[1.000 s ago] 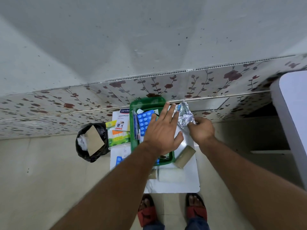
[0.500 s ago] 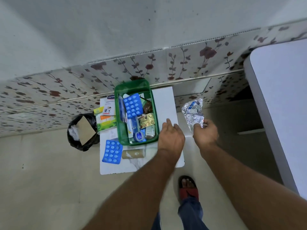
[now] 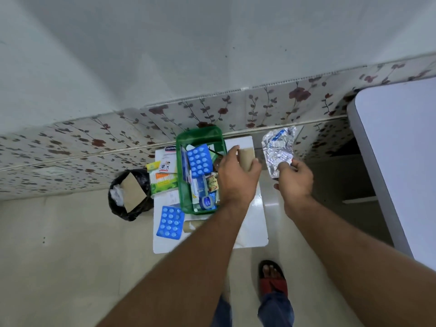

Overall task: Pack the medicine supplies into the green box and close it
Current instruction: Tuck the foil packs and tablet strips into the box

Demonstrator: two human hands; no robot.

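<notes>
The green box (image 3: 181,161) stands open on a small white table (image 3: 254,223), holding a blue blister pack (image 3: 199,160), tubes and sachets. My left hand (image 3: 238,178) is above the box's right side, shut on a tan bandage roll (image 3: 246,155). My right hand (image 3: 295,180), off the table's right edge, pinches a crumpled silver foil strip (image 3: 278,151). A second blue blister pack (image 3: 170,222) and another tan roll (image 3: 191,225) lie on the table in front of the box. A white plaster carton (image 3: 168,161) and a green-yellow swab pack (image 3: 164,182) lie left of the box.
A black bin bag (image 3: 128,194) with cardboard in it stands on the floor left of the table. A floral-papered wall base (image 3: 236,112) runs behind. A large white table (image 3: 401,149) fills the right. My foot in a red sandal (image 3: 273,279) is below.
My left hand picked up the tan roll from the table's right side and lifted it toward the box. My right hand stays holding the foil strip; the camera view has shifted.
</notes>
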